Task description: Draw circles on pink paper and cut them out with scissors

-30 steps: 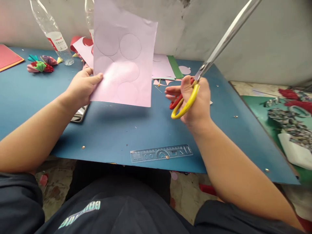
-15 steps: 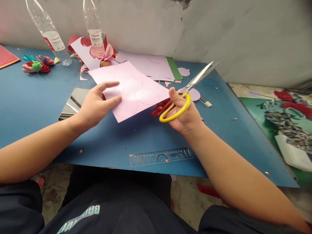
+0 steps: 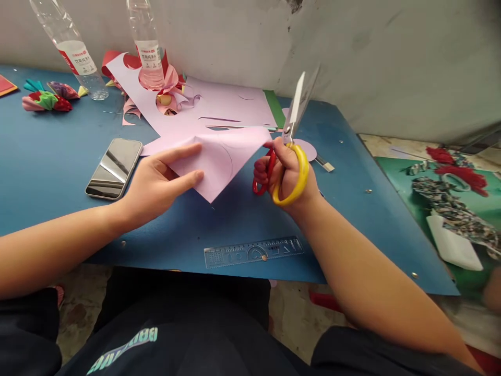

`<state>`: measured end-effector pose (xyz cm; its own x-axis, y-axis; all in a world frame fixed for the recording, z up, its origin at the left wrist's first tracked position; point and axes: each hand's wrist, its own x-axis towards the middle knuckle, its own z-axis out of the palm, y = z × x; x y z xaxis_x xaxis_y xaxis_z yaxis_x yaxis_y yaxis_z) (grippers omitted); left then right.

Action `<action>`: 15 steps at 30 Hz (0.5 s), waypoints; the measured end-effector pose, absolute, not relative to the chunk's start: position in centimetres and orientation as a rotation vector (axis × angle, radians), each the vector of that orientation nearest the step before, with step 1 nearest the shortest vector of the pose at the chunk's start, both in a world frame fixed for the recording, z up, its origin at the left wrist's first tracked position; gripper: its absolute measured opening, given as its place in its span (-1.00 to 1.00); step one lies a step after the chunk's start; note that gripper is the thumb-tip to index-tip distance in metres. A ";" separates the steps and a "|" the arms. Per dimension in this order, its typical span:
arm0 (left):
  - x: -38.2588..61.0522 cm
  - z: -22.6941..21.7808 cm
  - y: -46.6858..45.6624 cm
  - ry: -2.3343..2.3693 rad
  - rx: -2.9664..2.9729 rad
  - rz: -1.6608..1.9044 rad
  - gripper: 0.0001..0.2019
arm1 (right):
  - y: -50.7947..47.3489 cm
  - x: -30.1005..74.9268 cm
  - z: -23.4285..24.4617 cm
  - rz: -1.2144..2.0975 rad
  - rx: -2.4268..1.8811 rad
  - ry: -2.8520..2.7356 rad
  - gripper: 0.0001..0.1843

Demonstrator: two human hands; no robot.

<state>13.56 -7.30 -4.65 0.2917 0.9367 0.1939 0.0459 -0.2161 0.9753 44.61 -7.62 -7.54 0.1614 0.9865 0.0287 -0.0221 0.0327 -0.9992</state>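
Observation:
My left hand (image 3: 154,183) grips a pale pink paper sheet (image 3: 219,169) between its thumb and fingers. The sheet is bent, with one corner hanging toward me, and carries a drawn curved outline. In my right hand (image 3: 291,169) is a pair of scissors (image 3: 300,183) with one yellow and one red handle loop. The blades point up and away from me, slightly parted and clear of the sheet. The fingertips of my right hand also meet the sheet's right corner. A phone (image 3: 114,168) lies left of the sheet.
A clear ruler (image 3: 254,252) rests near the front edge of the blue table (image 3: 176,248). Behind are two plastic bottles (image 3: 80,57), cut paper scraps (image 3: 135,94) and stacked sheets (image 3: 238,99). Fabric pieces (image 3: 454,203) lie on a green surface at right.
The paper sheet has tilted and bent, its near corner now hanging down. My right hand has turned the scissors more upright. The view has shifted slightly.

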 end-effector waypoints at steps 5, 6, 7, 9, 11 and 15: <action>13.0 -2.7 -6.3 0.785 1.714 1.604 -0.37 | -10.6 42.3 -6.5 1.159 -1.182 -1.205 0.01; 12.9 -2.1 -6.4 0.777 1.771 1.677 -0.34 | -11.1 41.8 -6.6 1.156 -1.173 -1.256 0.03; 12.8 -1.3 -6.7 0.786 1.832 1.737 -0.30 | -11.5 41.3 -6.8 1.140 -1.152 -1.310 0.03; 12.8 0.0 -7.5 0.855 1.939 1.797 -0.24 | -12.1 40.6 -7.3 1.124 -1.108 -1.439 -0.03; 13.0 0.5 -8.4 0.953 1.973 1.794 -0.27 | -12.5 40.2 -7.8 1.104 -1.067 -1.538 -0.04; 13.9 -1.7 -8.4 1.024 1.988 1.862 -0.33 | -12.7 40.1 -8.7 1.093 -0.971 -1.620 -0.07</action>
<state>13.90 -8.42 -1.70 -0.0524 0.6210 0.7820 0.3273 -0.7292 0.6010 40.08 -12.71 -8.74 -0.2627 0.9300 0.2573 0.1098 0.2937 -0.9496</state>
